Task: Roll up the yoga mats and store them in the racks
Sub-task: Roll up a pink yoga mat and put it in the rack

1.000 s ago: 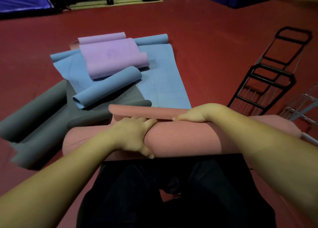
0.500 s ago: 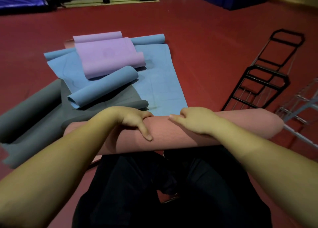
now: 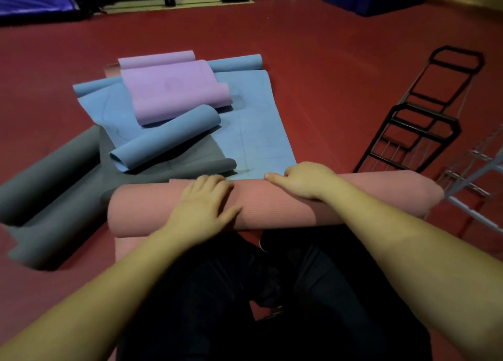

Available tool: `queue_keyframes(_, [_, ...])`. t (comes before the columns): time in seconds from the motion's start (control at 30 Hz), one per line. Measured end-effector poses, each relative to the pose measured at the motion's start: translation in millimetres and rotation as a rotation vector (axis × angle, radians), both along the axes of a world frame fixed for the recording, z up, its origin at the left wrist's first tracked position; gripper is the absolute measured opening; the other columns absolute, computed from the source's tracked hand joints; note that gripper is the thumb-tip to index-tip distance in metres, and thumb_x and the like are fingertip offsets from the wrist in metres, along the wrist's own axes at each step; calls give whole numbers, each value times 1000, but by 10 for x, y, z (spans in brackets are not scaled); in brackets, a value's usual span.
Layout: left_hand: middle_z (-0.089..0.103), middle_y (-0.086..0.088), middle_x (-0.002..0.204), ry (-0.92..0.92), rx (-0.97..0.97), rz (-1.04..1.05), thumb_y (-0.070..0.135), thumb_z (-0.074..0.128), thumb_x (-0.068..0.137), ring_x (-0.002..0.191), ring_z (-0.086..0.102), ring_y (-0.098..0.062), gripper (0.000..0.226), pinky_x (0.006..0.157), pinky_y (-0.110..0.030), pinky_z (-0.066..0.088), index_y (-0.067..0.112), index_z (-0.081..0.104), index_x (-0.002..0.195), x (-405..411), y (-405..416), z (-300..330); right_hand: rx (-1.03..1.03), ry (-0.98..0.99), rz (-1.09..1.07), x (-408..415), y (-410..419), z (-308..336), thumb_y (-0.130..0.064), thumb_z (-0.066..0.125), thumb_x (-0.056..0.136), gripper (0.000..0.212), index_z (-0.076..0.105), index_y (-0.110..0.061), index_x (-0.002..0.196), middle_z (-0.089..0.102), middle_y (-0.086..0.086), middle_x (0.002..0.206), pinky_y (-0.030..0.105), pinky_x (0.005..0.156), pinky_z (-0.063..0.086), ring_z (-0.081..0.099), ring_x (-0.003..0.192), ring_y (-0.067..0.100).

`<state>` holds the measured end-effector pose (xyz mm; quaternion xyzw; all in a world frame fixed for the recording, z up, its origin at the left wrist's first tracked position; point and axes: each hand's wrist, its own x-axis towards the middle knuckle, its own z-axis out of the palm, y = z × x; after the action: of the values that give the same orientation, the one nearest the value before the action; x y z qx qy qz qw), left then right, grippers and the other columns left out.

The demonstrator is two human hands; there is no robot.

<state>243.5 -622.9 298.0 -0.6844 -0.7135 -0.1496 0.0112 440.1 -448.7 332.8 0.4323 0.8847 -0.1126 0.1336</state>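
A salmon-pink yoga mat (image 3: 272, 205) lies rolled into a thick tube across the floor just in front of my knees. My left hand (image 3: 204, 205) presses flat on top of the roll, left of its middle, fingers spread and fairly straight. My right hand (image 3: 304, 179) hooks over the roll's far upper side, its fingers curled round the mat and the thumb pointing left. A black metal rack (image 3: 413, 121) lies flat on the red floor to the right, beyond the roll's right end.
Beyond the roll lie a flat blue mat (image 3: 255, 132), a loosely rolled blue mat (image 3: 166, 140), a half-rolled purple mat (image 3: 174, 91) and grey mats (image 3: 54, 170) at the left. A silver wire rack (image 3: 473, 175) stands at the right edge. Dark blue crash pads line the far wall.
The loose far flap of the pink mat has been rolled in. My left hand went from gripping the roll to lying flat on it. My right hand stayed on the far side.
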Motion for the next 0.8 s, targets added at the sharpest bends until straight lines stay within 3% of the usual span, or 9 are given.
queue_keyframes(0.07, [54,-11,136,165,18,-3,76,54,68,124,49,-34,91,104,-55,40,12,53,132,56,-100,-106,-53,-27,-4,-38,41,17,-81,17,88,88,67,-14,116,62,13,129,36,81,38,56,117,29])
queue_keyframes(0.2, [48,-23,144,382,-166,48,70,83,39,129,45,-48,125,99,-66,37,10,47,142,94,-69,-195,-155,-52,-29,-106,69,92,-77,20,91,88,59,-12,134,50,14,145,36,96,36,48,130,29])
queue_keyframes(0.37, [37,-18,146,423,-262,61,70,71,63,130,38,-40,111,106,-57,31,20,22,149,98,98,-79,-255,-35,-118,-103,76,208,-76,27,92,84,48,-14,144,41,12,153,36,107,31,41,137,29])
queue_keyframes(0.8, [57,-15,121,413,-107,-38,72,71,48,103,57,-34,107,86,-51,44,17,42,135,123,-158,148,-267,-52,-75,5,-95,385,-73,26,94,81,49,-13,143,40,11,154,36,108,30,41,138,27])
